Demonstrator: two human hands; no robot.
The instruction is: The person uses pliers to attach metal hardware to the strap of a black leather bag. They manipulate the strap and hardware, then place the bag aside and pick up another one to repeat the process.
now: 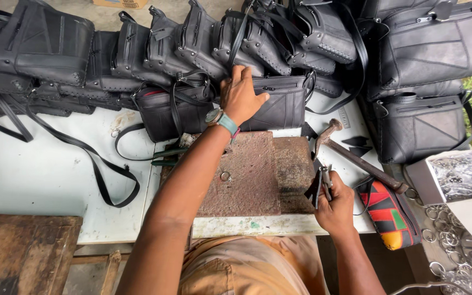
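Currently my right hand sits nearest me, at the front edge of the counter, fingers closed around a pair of pliers that point up and away. A small metal ring lies loose on the rusty work slab, just left of that hand. A hammer rests beside the slab, head toward the bags, and a bright patterned pouch lies under its handle end. A box of metal fittings stands at far right, with loose rings in front of it.

Further out, my left hand is spread flat, palm down, on a black bag standing at the back of the slab; the grip is open and pressing, not closed on anything. Rows of similar black bags fill the far side.

Judgement: the step in hand is taking a bag for fitting hardware. Next move calls for drawing that bag onto the slab, then bringing the pliers to the ring.
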